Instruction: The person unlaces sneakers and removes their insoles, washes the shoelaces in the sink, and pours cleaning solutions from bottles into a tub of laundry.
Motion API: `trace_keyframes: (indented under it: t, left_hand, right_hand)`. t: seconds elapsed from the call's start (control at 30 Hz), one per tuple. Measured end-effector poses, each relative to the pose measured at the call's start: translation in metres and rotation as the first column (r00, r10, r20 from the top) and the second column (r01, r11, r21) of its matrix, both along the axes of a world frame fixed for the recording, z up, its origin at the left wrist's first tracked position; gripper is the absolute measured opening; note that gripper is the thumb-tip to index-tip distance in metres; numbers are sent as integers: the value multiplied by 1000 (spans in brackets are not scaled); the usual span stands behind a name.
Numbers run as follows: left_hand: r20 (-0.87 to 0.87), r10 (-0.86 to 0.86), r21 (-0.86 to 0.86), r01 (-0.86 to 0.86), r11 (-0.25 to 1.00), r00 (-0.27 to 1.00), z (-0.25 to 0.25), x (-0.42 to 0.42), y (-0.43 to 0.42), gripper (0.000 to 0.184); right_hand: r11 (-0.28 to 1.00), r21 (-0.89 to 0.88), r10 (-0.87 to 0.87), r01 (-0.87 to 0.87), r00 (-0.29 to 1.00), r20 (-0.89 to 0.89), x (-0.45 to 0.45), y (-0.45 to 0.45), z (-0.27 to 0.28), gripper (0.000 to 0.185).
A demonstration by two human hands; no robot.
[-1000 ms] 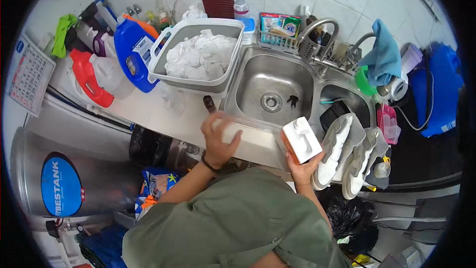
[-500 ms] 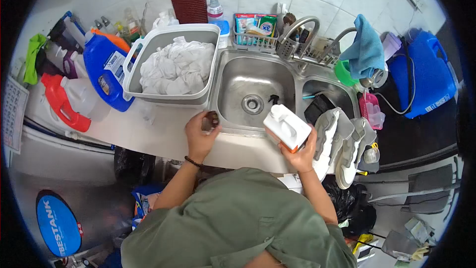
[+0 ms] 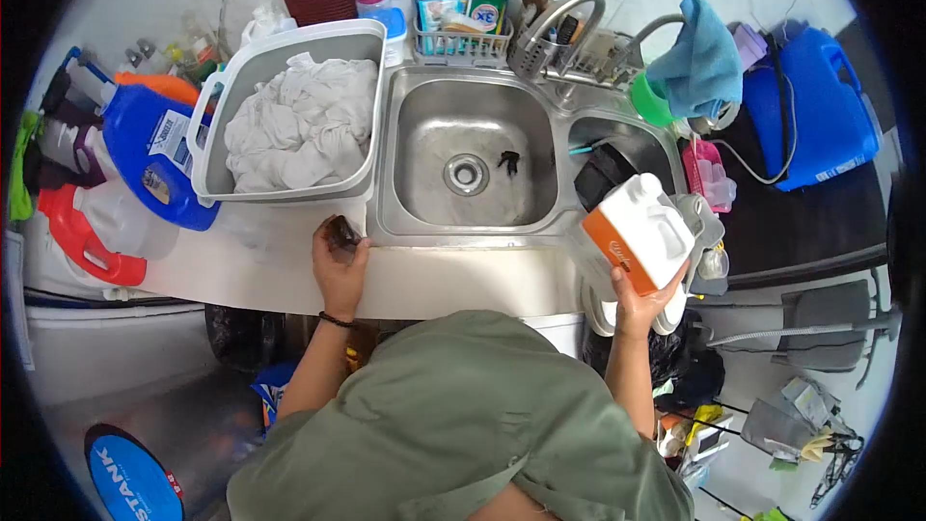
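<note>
My left hand (image 3: pixel 340 268) is closed round a small dark brown object (image 3: pixel 341 233) at the counter's edge, left of the sink. My right hand (image 3: pixel 644 307) grips a white jug with an orange label (image 3: pixel 638 235), upright and slightly tilted, above the front right of the sink. Behind the jug, a pair of light shoes (image 3: pixel 601 315) is partly hidden. A grey and white tub (image 3: pixel 214 135) holding white cloth (image 3: pixel 307 123) stands on the counter beyond my left hand. A small black thing (image 3: pixel 508 162) lies in the steel sink (image 3: pixel 424 203) near its drain.
Blue (image 3: pixel 145 150) and red-handled (image 3: pixel 92 241) jugs stand at the left. Behind the sink are a wire basket of packets (image 3: pixel 463 41), a faucet (image 3: pixel 593 14) and a hanging blue cloth (image 3: pixel 696 68). A large blue container (image 3: pixel 820 116) stands at the right.
My left hand has reached the dark brown object and closed on it. The jug in my right hand has moved right and up, over the shoes, and its orange label now shows. The view has shifted right.
</note>
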State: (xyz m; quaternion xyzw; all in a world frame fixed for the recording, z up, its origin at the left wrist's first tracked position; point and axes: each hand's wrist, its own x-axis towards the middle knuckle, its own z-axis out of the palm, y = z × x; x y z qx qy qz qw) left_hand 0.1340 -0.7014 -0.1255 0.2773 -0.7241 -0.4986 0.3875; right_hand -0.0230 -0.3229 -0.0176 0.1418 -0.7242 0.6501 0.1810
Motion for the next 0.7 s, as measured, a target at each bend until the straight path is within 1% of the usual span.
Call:
trace_keyframes:
  t: [0.07, 0.13, 0.2, 0.23, 0.27, 0.33, 0.37, 0.47, 0.57, 0.6, 0.63, 0.67, 0.7]
  left_hand:
    - [-76, 45, -46, -49, 998, 996, -5, -3, 3, 58]
    - [-4, 2, -33, -2, 999, 1000, -5, 1, 1, 58]
    - [45, -33, -30, 35, 999, 998, -2, 5, 3, 57]
    - [56, -44, -32, 46, 998, 997, 1, 6, 7, 56]
    - [66, -54, -36, 57, 998, 996, 4, 5, 10, 56]
    - [114, -150, -171, 168, 971, 982, 9, -3, 18, 56]
    - [142, -191, -238, 220, 946, 971, 13, -8, 23, 57]
    - [154, -395, -163, 418, 894, 906, 45, -37, 52, 57]
    - [163, -487, -151, 510, 847, 858, 60, -66, 70, 61]
    - [166, -507, -195, 532, 824, 846, 65, -74, 72, 62]
    - [168, -527, -238, 553, 798, 833, 70, -82, 72, 63]
    - [170, -548, -278, 573, 771, 819, 75, -88, 73, 65]
    - [178, -520, -317, 549, 773, 835, 78, -92, 75, 65]
  right_hand:
    - [997, -56, -62, 61, 998, -31, 3, 18, 3, 107]
    - [991, -94, -98, 92, 993, -61, 5, 40, 10, 107]
    - [984, -89, -161, 155, 984, -71, 8, 66, 18, 105]
    - [967, -112, -245, 228, 952, -182, 7, 75, 20, 73]
    - [964, -116, -256, 238, 948, -187, 9, 87, 26, 69]
    - [955, -51, -296, 293, 922, -250, 11, 107, 32, 75]
    - [951, -33, -306, 309, 913, -270, 14, 114, 35, 83]
    - [938, 93, -292, 335, 904, -312, 22, 109, 54, 88]
    - [959, 156, -200, 236, 955, -218, 27, 96, 59, 92]
    - [963, 180, -165, 201, 967, -193, 28, 90, 59, 93]
    - [944, 252, -160, 212, 964, -215, 26, 81, 59, 95]
    - [945, 270, -141, 185, 975, -174, 25, 71, 56, 96]
    - [936, 319, -100, 151, 980, -170, 25, 60, 55, 97]
